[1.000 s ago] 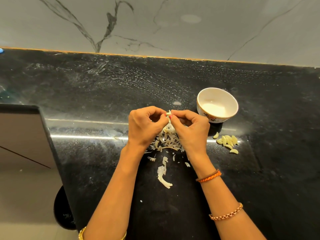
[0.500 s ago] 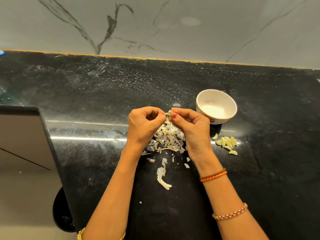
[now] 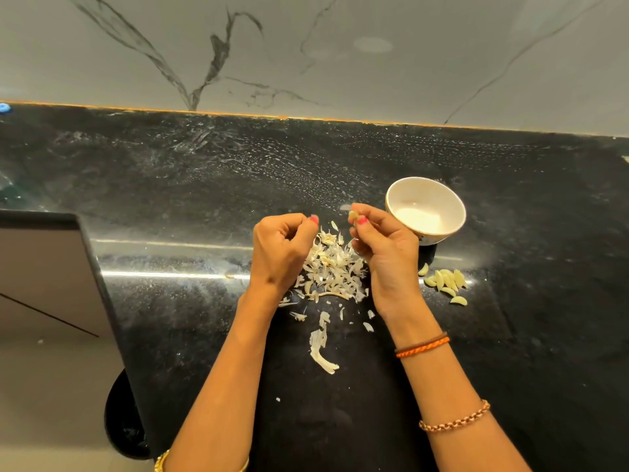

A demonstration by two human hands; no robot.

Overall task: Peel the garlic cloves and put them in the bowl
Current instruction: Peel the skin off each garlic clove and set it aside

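Note:
My right hand (image 3: 384, 247) pinches a small garlic clove (image 3: 352, 216) between thumb and fingertips, just left of the white bowl (image 3: 456, 212). The bowl stands on the black counter with nothing visible inside. My left hand (image 3: 282, 250) hovers a little to the left with its fingers curled; I see nothing held in it. Between and below the hands lies a heap of papery garlic skins (image 3: 332, 264). Several peeled cloves (image 3: 444, 281) lie on the counter below the bowl.
A long strip of skin (image 3: 321, 349) and small flakes lie nearer to me. The black counter (image 3: 170, 199) runs to a marble wall behind. Its left edge drops off beside a grey panel (image 3: 41, 274), with a dark round object (image 3: 122, 424) below.
My hands have drawn apart: the right hand moved right toward the bowl with the clove, and the left hand let go and stayed over the skins.

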